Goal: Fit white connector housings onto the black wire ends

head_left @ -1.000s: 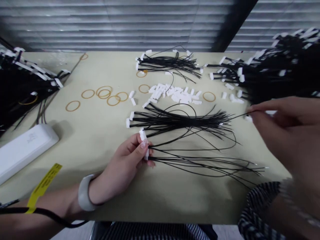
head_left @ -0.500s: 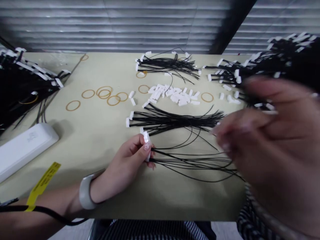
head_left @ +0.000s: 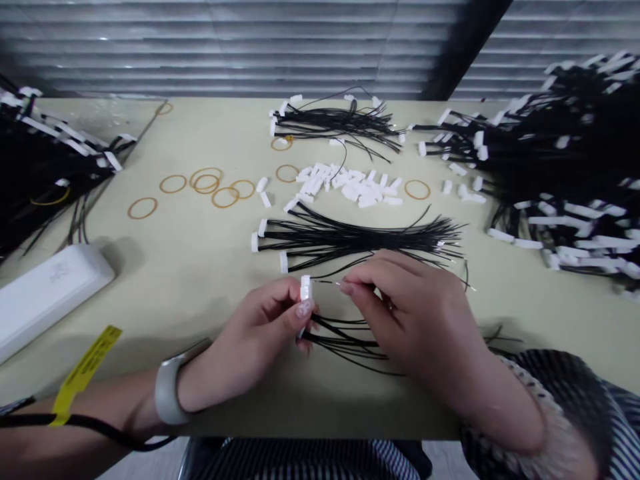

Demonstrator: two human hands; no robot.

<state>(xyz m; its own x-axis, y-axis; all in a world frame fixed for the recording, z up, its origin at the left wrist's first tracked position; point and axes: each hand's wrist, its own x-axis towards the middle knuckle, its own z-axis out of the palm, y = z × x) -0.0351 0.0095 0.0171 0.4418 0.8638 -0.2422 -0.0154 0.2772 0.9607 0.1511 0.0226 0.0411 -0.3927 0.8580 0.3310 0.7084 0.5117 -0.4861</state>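
My left hand [head_left: 260,320] pinches a white plastic connector [head_left: 305,288] upright between thumb and fingers, with black wires trailing from it to the right. My right hand [head_left: 413,310] is close beside it, its thumb and finger holding a thin black wire [head_left: 330,282] whose end points at the connector. The tip and the connector's lower part are partly hidden by fingers. Just above my hands lies a bundle of black wires with white connectors [head_left: 350,237]. Loose wires [head_left: 345,340] run under my right hand.
A heap of loose white connectors [head_left: 347,185] and several rubber bands [head_left: 143,208] lie on the beige table [head_left: 200,267]. Large wire bundles sit at the right [head_left: 565,153] and left [head_left: 35,153]. A smaller bundle [head_left: 335,123] lies at the back, and a white box [head_left: 50,293] at the left.
My right hand has moved from the right side to the centre, next to my left hand, holding a wire. This uncovers wires and connectors at the right. My left hand has barely moved.
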